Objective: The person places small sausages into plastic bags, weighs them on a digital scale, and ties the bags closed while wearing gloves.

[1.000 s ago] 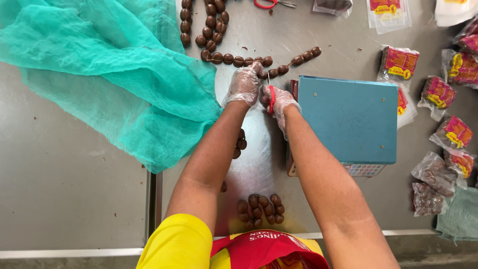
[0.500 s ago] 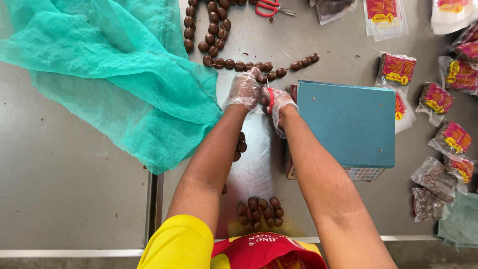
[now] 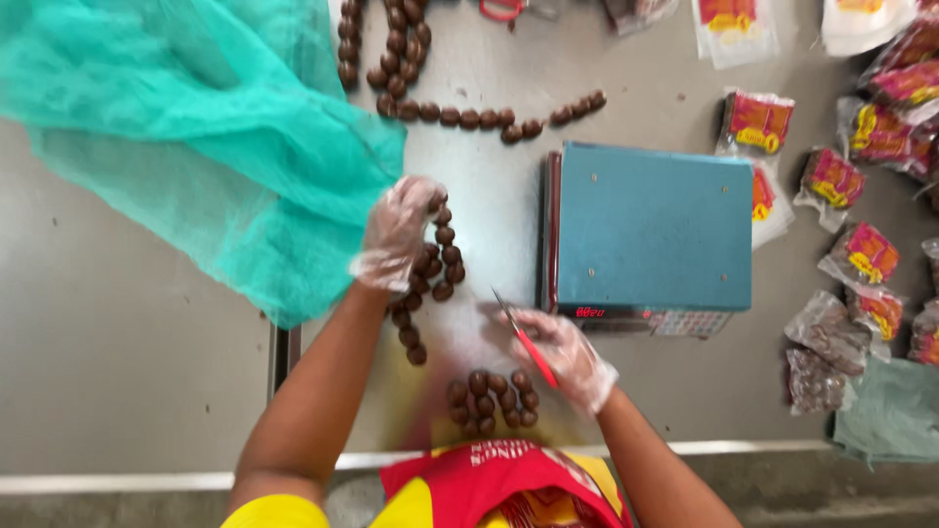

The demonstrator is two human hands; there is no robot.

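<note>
Sausages come first: small round brown sausage links joined in strings lie on the grey metal table (image 3: 117, 391) in 3 places. 1 long string (image 3: 460, 115) runs across the top, 1 short string (image 3: 435, 284) hangs from the left hand, and 1 small cluster (image 3: 492, 399) lies at the near edge, just beside the right hand. The short string is glossy and dark brown, its beads doubled in 2 rows; an exact bead count cannot be made.

The left hand (image 3: 396, 235), in a clear plastic glove, is closed on the top of the short string. The right hand (image 3: 567, 357), also gloved, grips red-handled scissors (image 3: 523, 339), blades pointing up-left.

1 teal flat-topped weighing scale (image 3: 650, 230) stands to the right. 1 green mesh net (image 3: 176, 137) spreads at left. About 10 filled clear packets with red and yellow labels (image 3: 831, 181) lie at the right edge.
</note>
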